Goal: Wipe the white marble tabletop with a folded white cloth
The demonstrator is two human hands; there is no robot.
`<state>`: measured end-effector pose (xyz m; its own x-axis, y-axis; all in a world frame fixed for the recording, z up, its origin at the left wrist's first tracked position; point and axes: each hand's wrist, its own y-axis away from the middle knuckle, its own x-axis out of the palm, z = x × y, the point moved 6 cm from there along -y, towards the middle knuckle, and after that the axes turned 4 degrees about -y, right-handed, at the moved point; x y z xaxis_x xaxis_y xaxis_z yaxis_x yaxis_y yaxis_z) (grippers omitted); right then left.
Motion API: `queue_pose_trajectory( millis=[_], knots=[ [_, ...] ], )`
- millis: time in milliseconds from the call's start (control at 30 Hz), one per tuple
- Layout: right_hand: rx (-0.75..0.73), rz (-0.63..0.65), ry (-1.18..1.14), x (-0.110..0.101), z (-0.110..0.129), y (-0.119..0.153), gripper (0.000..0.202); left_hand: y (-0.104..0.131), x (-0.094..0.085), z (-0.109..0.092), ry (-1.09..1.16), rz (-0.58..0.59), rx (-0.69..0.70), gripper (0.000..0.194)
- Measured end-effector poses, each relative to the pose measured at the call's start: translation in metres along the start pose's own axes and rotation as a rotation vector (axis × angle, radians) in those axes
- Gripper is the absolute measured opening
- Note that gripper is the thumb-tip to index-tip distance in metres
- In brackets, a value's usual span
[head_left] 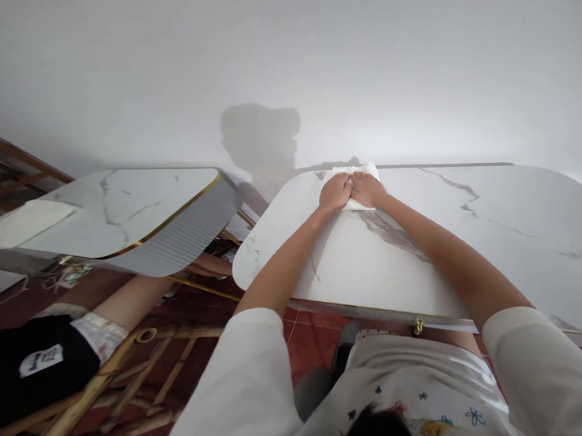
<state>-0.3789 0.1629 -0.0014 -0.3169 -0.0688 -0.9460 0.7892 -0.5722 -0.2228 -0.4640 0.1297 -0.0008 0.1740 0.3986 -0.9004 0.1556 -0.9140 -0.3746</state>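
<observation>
A folded white cloth (360,204) lies near the far edge of the marble-patterned white tabletop (494,235), close to the wall. My left hand (335,191) presses down on the cloth's left part, its fingers together and bent over it. Beside it, touching at the thumb side, my right hand (368,189) is closed on the cloth's right part. Both arms reach forward across the table. The palms and the underside of the cloth are hidden.
A white wall (410,71) stands right behind the table. To the left is a second marble-patterned table (145,192) with a white cloth (26,223) on it. Another person's bare legs (135,302) and a bamboo chair (82,407) are at lower left. A gold-coloured knob (418,326) sticks out below the near edge.
</observation>
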Motion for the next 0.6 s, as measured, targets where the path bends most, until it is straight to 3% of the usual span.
queue_pose_trajectory(
  millis=[300, 600],
  knots=[
    [0.049, -0.053, 0.004, 0.004, -0.032, -0.049, 0.055, -0.054, 0.016, 0.019, 0.059, -0.004, 0.008, 0.04],
    [0.087, -0.063, 0.03, 0.004, -0.03, -0.046, 0.06, -0.061, 0.021, 0.017, -0.017, 0.017, 0.075, 0.042]
  ],
)
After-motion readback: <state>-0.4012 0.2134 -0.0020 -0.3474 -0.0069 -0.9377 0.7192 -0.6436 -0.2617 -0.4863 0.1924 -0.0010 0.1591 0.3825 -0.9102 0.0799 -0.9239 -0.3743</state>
